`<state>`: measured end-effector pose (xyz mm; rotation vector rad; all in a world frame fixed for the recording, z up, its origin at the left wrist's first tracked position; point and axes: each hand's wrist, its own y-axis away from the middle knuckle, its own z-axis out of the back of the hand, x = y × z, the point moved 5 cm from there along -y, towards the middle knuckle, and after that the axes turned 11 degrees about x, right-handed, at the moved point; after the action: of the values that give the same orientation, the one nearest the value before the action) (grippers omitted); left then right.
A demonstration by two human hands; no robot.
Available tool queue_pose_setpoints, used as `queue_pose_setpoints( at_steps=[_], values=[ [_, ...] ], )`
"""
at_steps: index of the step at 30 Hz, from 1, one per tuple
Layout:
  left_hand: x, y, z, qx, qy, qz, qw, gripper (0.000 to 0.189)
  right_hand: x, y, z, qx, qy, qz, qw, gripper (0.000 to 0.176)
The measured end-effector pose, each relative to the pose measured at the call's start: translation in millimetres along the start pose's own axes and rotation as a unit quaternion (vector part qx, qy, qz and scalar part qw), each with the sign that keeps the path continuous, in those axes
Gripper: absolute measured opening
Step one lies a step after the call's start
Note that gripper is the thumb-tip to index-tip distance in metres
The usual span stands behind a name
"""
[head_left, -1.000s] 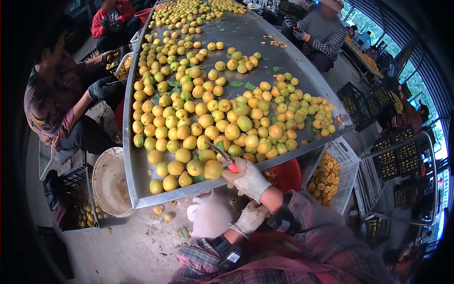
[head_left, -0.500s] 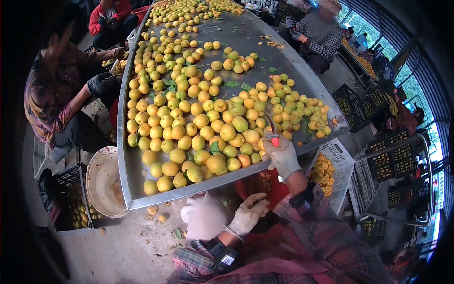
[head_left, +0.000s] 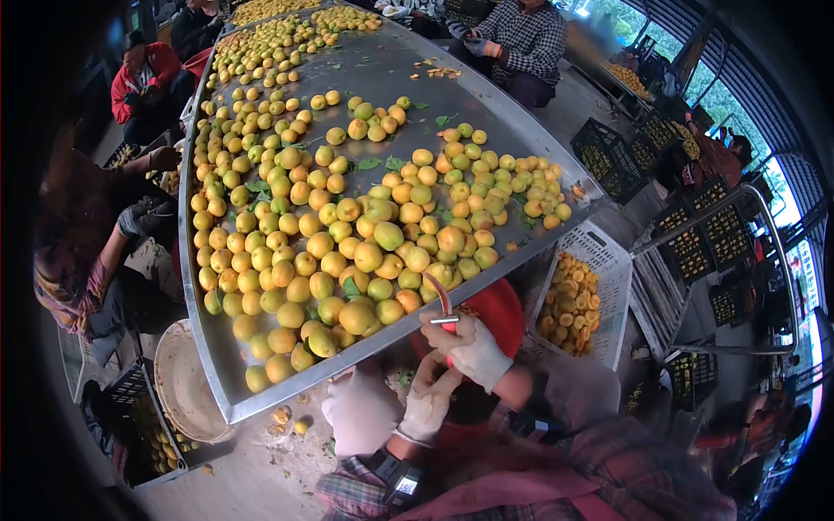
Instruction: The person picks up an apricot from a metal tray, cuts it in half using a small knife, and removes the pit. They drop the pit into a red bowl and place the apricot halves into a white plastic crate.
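In the head view, my gloved right hand is closed round a small curved knife with a red handle, its blade pointing up by the table's front edge. My gloved left hand is just below and left, thumb and fingertips drawn together close to the right fingers. Whatever they pinch, if anything, is hidden. Under both hands is a red bucket, partly covered by them. Yellow-orange apricots with some green leaves lie heaped on the metal table in front of me.
To the right stands a white crate of halved apricots, beside a metal-railed cart. A pale bucket and a black crate are at left. Co-workers sit along both sides, one in a checked shirt.
My view has shifted, so the table sits further left. My right hand has come back from the fruit with the knife, and my two hands are now together over the bucket.
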<state>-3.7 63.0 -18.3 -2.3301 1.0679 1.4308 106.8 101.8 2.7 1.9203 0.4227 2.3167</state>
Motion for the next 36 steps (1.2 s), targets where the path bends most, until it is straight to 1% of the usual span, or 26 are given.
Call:
queue_pose_setpoints(
  at_steps=[2,4,5,6,7,8,9,10,11,12,13,14,16,18,20,22,23,24,26,28,30,31,33,34,35,36],
  values=[
    [-4.0,1.2,-1.4,-0.005,-0.053,-0.003,0.999,0.037,-9.1,5.5,-1.2,-0.049,0.044,-0.014,0.998,0.024],
    [0.0,-0.2,-4.7,0.010,-0.045,-0.005,0.999,0.037,-10.6,9.2,2.5,-0.002,0.072,0.065,0.995,0.023],
    [4.2,-1.5,-3.6,0.009,-0.083,-0.006,0.996,0.036,-9.9,11.3,4.2,-0.007,0.078,0.035,0.996,0.022],
    [16.9,-4.4,-0.1,0.030,-0.071,-0.040,0.996,0.032,-3.3,12.2,5.6,-0.041,0.093,-0.035,0.994,0.018],
    [19.0,-5.5,-2.9,0.018,-0.014,0.018,1.000,0.027,-12.0,10.5,5.6,-0.025,0.040,0.008,0.999,0.015],
    [12.4,-1.8,-5.3,0.031,0.018,-0.008,0.999,0.022,-8.7,10.1,5.4,-0.009,0.121,0.116,0.986,0.017],
    [24.5,-5.5,-4.8,0.025,0.060,-0.071,0.995,0.023,-5.4,10.4,1.9,0.026,0.032,0.082,0.996,0.020],
    [29.8,-9.8,1.2,0.030,-0.077,-0.031,0.996,0.031,4.6,13.3,-1.3,0.053,-0.049,0.041,0.997,0.024],
    [26.2,-7.6,0.1,0.034,-0.074,-0.025,0.996,0.029,15.6,12.3,-5.6,0.079,0.026,0.029,0.996,0.023],
    [25.1,-6.1,-0.7,0.033,-0.043,-0.049,0.997,0.026,25.7,10.9,-6.3,0.093,0.105,0.019,0.990,0.022],
    [25.5,-5.5,2.9,0.026,-0.070,-0.055,0.996,0.027,28.4,11.7,-12.3,0.120,0.041,-0.039,0.991,0.029],
    [28.3,-4.5,3.5,0.029,-0.093,-0.058,0.994,0.027,24.5,7.5,-13.3,0.111,0.045,-0.042,0.992,0.029],
    [18.6,3.0,2.9,0.012,-0.036,-0.047,0.998,0.029,22.9,3.7,-11.6,0.176,0.118,0.071,0.975,0.023],
    [14.5,11.0,8.2,0.035,-0.169,-0.104,0.980,0.028,40.2,11.8,-26.7,0.192,-0.074,-0.094,0.974,0.017],
    [52.7,0.8,20.8,0.057,0.069,-0.022,0.996,0.030,10.6,-0.9,-24.7,0.218,0.069,0.027,0.973,0.015],
    [-5.2,8.7,-1.4,0.034,-0.114,-0.079,0.990,0.034,31.5,6.5,-16.9,0.144,-0.013,0.022,0.989,0.015],
    [-16.6,10.3,-5.4,0.048,-0.148,-0.038,0.987,0.036,46.8,15.4,-6.6,0.101,-0.094,0.006,0.990,0.010],
    [-16.4,9.3,-7.4,0.058,-0.157,-0.035,0.985,0.036,40.8,18.7,7.3,0.062,-0.123,0.020,0.990,0.015],
    [-17.7,12.5,-3.4,-0.001,-0.161,-0.057,0.985,0.038,45.4,35.8,46.9,0.055,-0.206,0.019,0.977,0.016],
    [-26.8,8.7,-2.1,-0.002,-0.185,-0.064,0.981,0.041,52.4,71.3,83.9,-0.053,-0.298,0.055,0.952,0.016],
    [-38.6,4.8,-2.4,-0.020,-0.208,-0.086,0.974,0.048,29.2,99.3,127.2,-0.061,-0.342,0.075,0.935,0.020],
    [-55.0,1.0,-3.3,-0.031,-0.259,-0.087,0.962,0.052,17.1,114.9,144.8,-0.070,-0.370,0.099,0.921,0.022],
    [-83.4,-17.8,0.4,-0.039,-0.331,-0.158,0.929,0.058,-11.3,147.9,171.3,-0.083,-0.408,0.126,0.900,0.023],
    [-105.8,-28.0,-3.8,-0.045,-0.370,-0.181,0.910,0.061,-30.2,166.2,183.6,-0.127,-0.445,0.125,0.877,0.025],
    [-120.6,-41.0,-3.1,-0.061,-0.481,-0.214,0.848,0.063,-49.7,182.0,193.3,-0.168,-0.482,0.123,0.851,0.026],
    [-129.6,-55.5,-2.7,-0.075,-0.584,-0.246,0.770,0.065,-67.8,195.1,199.8,-0.169,-0.493,0.127,0.844,0.026]
  ],
)
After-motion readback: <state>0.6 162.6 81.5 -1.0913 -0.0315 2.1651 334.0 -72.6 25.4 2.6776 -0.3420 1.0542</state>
